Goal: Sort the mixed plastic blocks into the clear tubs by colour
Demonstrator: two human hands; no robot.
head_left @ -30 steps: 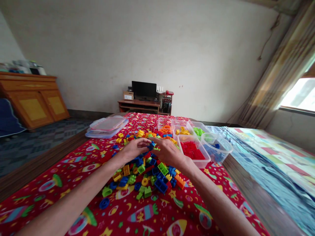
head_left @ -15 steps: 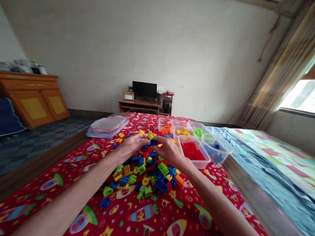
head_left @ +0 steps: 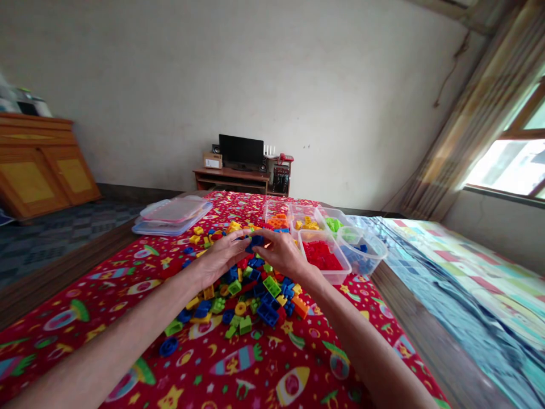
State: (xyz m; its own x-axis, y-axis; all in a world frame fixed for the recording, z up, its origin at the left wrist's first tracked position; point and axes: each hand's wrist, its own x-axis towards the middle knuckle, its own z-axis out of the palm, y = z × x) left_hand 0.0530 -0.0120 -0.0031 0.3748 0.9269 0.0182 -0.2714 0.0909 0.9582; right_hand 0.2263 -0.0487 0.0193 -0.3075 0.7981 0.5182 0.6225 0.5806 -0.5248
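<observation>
Both of my hands meet above a pile of coloured plastic bricks (head_left: 242, 295) on a red patterned cloth (head_left: 238, 363). My left hand (head_left: 221, 257) and my right hand (head_left: 281, 255) pinch the same small blue brick piece (head_left: 256, 241) between their fingertips, a little above the pile. The fingers of both hands are curled round it. Blue, green, yellow, orange and red bricks lie loose under and around my wrists.
Clear bins stand at the right of the pile: one with red bricks (head_left: 322, 257), a round one with blue bricks (head_left: 361, 255), others with orange (head_left: 276, 218), yellow (head_left: 305, 221) and green (head_left: 334, 222). Stacked clear lids (head_left: 172, 213) lie far left. The table's right edge (head_left: 409, 318) borders a bed.
My hands came together and lifted a blue brick piece off the pile; they now hold it slightly higher. The view shifted a little to the right.
</observation>
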